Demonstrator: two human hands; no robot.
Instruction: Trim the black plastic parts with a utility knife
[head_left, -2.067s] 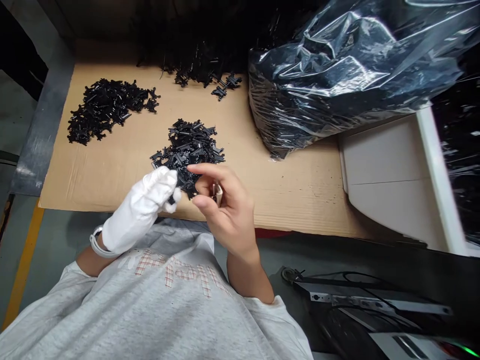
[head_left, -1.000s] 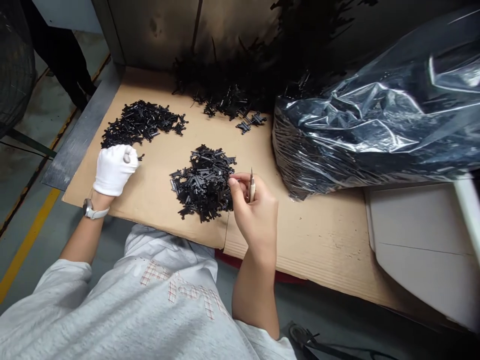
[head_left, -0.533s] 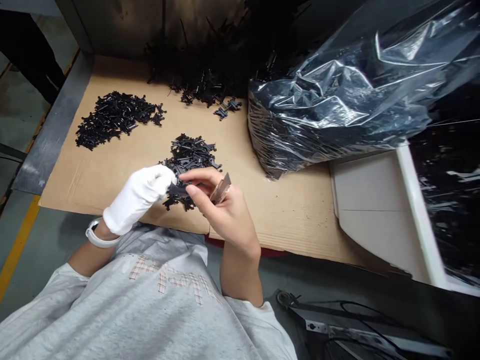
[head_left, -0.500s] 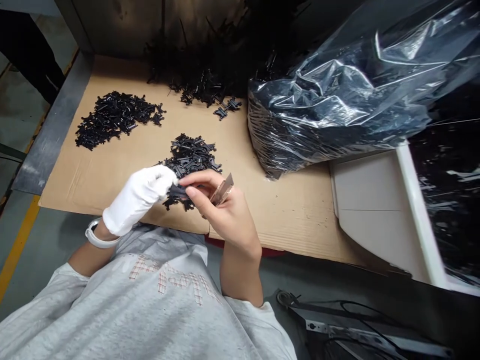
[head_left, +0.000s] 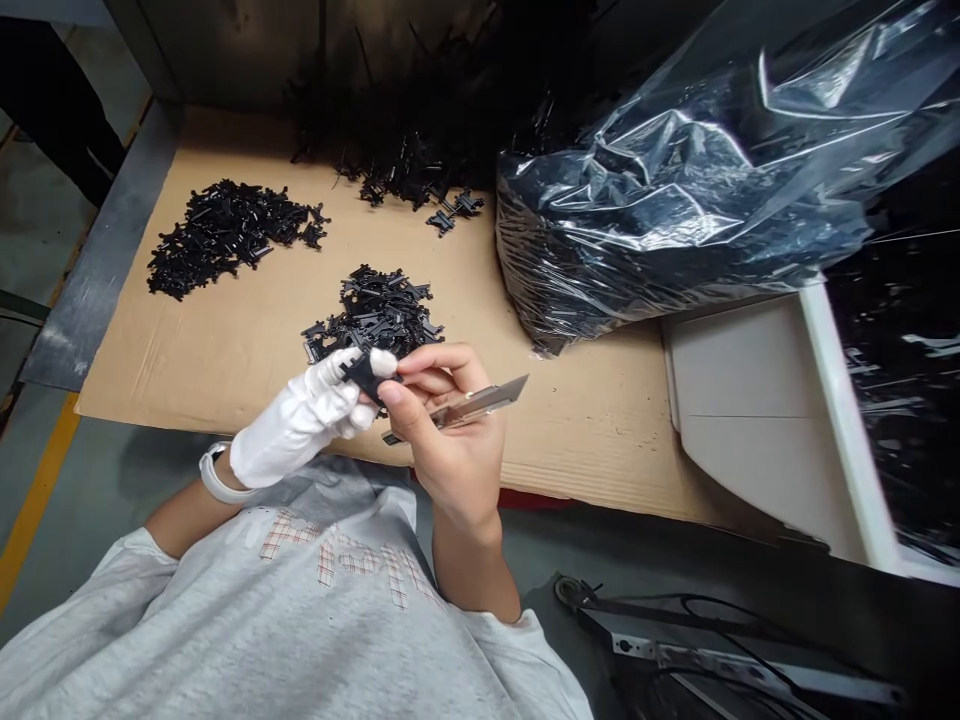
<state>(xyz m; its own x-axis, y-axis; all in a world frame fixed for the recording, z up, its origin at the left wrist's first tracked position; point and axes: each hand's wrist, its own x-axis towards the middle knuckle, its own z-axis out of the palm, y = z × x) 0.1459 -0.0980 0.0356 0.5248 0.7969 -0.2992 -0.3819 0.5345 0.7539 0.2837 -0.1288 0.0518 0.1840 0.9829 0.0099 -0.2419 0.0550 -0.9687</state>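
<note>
My left hand (head_left: 304, 415), in a white glove, is closed on a black plastic part (head_left: 369, 377) in front of my body. My bare right hand (head_left: 457, 430) pinches the near edge of the same part between thumb and forefinger. A utility knife (head_left: 480, 402) also lies across this hand, held by the other fingers, its blade pointing right and its far end showing below the palm. Just beyond both hands is a pile of similar black parts (head_left: 386, 310). The fingertips of my left hand are partly hidden behind the part.
Another heap of black parts (head_left: 232, 235) lies on the cardboard (head_left: 247, 330) at the left. More pieces still joined together (head_left: 454, 212) lie at the back. A large clear plastic bag (head_left: 637, 240) of dark contents stands right, beside a white-edged box (head_left: 847, 430). A person's dark-clothed leg shows upper left.
My left glove has shifted right and turned, so the part's face shows between the hands. In my right hand the knife has swung, its blade now pointing farther right.
</note>
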